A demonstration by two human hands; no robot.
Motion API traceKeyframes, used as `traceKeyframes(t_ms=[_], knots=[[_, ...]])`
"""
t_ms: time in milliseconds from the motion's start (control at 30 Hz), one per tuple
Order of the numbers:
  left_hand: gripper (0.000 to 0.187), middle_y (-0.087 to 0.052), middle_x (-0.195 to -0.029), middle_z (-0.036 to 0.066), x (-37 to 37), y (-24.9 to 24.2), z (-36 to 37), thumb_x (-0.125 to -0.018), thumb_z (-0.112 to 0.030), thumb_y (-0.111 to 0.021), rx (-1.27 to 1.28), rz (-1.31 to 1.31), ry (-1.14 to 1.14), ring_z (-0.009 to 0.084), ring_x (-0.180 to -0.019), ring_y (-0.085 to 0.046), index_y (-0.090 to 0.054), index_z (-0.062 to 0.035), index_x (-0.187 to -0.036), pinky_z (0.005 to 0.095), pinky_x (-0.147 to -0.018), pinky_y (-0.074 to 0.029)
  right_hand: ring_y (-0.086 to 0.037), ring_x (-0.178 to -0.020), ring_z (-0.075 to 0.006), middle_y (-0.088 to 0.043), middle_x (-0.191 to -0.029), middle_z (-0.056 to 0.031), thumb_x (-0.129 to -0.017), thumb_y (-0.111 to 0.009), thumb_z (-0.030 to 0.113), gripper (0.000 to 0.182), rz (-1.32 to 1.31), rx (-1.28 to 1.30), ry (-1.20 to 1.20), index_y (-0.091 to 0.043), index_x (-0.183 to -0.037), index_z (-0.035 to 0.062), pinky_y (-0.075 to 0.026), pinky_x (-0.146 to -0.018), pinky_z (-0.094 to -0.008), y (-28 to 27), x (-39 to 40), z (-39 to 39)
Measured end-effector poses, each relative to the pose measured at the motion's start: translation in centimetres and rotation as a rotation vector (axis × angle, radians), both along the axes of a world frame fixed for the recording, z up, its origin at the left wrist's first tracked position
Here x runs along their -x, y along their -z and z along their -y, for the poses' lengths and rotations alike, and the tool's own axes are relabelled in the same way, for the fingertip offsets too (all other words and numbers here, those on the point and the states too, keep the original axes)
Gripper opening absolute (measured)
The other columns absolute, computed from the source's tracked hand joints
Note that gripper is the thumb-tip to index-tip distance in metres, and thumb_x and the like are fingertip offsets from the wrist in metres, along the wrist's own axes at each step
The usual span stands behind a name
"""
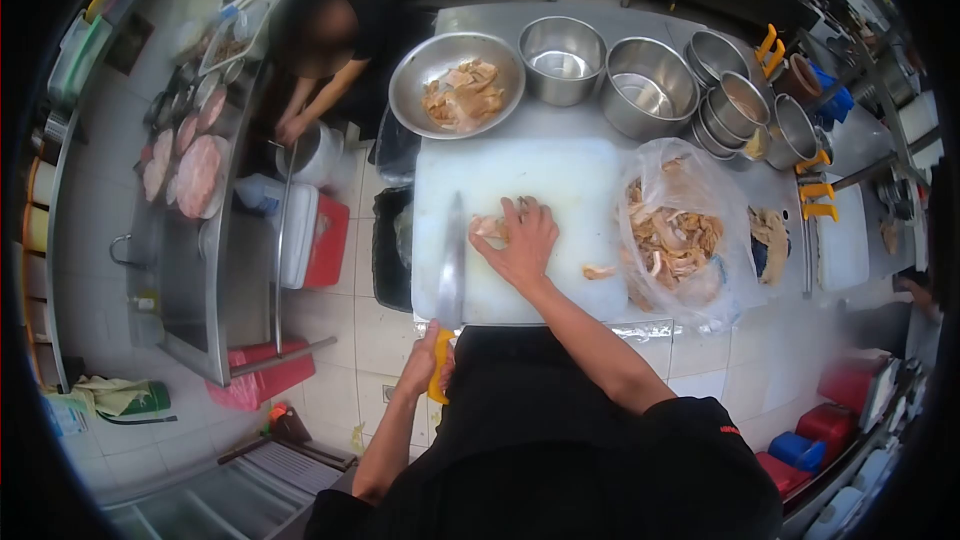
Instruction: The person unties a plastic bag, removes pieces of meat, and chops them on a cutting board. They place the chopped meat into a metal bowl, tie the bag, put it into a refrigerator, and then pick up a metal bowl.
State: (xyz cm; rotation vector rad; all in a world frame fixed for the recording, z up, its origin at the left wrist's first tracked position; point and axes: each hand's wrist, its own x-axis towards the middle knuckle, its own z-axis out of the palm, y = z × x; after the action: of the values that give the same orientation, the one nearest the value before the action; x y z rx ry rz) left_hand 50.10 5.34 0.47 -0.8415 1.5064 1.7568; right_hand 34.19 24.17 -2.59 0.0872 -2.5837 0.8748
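Note:
My left hand (pixel 431 364) is closed round the yellow handle of a large knife (pixel 452 275), whose blade lies over the left part of a white cutting board (pixel 580 302). With fingers spread, my right hand (pixel 524 241) presses on a small piece of pale meat (pixel 490 228) near the board's middle, just right of the blade. A smaller meat scrap (pixel 598 271) rests toward the board's right side. Beside it, a clear plastic bag (pixel 735 230) stands open, full of meat pieces (pixel 672 230).
Behind the board are a wide steel bowl (pixel 405 90) with meat and several steel pots (pixel 563 60). Yellow-handled tools (pixel 818 201) lie at the right. A co-worker (pixel 330 50) bends over a white bucket (pixel 318 155) at the left, near a steel sink (pixel 250 290).

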Motion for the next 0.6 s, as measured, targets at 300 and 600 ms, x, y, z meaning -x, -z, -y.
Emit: traceKeyframes(t_ms=[300,600], knots=[[0.068,-0.04,-0.047,0.006,1.8,-0.7,-1.5,-0.094,-0.067,-0.035,-0.046,0.017,0.146,0.0163,-0.033,-0.039,-0.048,-0.0037,-0.073,0.0299,-0.034,-0.035,-0.048,-0.105,-0.0326,-0.055,-0.116,-0.0092,-0.067,-0.078,0.03,0.039,-0.059,0.105,-0.02,-0.066,-0.099,0.011,-0.039,-0.082,-0.0455,2.8,1.8,2.9],[0.066,-0.045,-0.049,0.006,11.8,-9.8,-0.4,-0.097,-0.061,-0.036,0.117,-0.233,-0.013,0.0161,-0.033,-0.041,-0.05,-0.002,-0.071,0.0294,-0.034,-0.035,-0.054,-0.108,-0.035,-0.063,-0.111,-0.014,-0.072,-0.076,0.04,0.05,-0.201,0.376,-0.014,-0.067,-0.107,0.0053,-0.045,-0.088,-0.0455,-8.1,19.7,6.1]])
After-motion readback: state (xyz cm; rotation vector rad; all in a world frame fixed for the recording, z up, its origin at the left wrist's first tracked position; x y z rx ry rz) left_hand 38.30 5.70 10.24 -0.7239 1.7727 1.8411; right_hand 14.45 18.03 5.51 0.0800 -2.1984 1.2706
